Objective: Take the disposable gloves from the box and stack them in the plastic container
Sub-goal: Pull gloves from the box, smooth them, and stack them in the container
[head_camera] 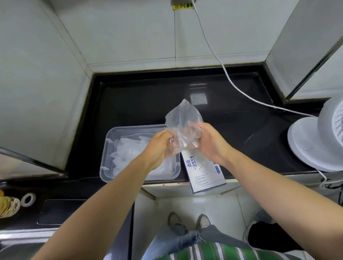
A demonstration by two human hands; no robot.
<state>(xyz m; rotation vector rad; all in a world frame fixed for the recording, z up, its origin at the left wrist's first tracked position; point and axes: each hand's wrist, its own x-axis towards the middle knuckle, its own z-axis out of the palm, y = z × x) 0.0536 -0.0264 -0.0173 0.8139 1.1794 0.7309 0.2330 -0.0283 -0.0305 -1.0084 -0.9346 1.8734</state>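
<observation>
1. Disposable glove (183, 119): you hold 1 clear glove in the air between both hands, above the place where the plastic container (107, 151) meets the box (205, 173). Its free end stands up and away from you.
2. Your left grip (157, 147) has its fingers curled round the glove's left edge, and your right grip (212, 142) is curled round the right edge. Both are closed on the film, and neither holds anything else.
3. To do this step well, I judge you should draw the 2 edges gently apart so the crumpled film flattens before it goes down. Plastic this thin will likely cling and fold on itself.
4. Then carry it left over the container and lay it flat on the pile. Letting go with 1 grip at a time should keep it from springing back.
5. The container is clear and rectangular and sits on the black bench (146, 95). It holds a pile of pale gloves (126, 151) covering much of its floor. How many there are cannot be told.
6. The box is white with blue print and lies flat just beside the container's right wall. Its near end overhangs the bench edge, so a nudge could tip it off. Your hands hide its opening, so what remains inside cannot be told.
</observation>
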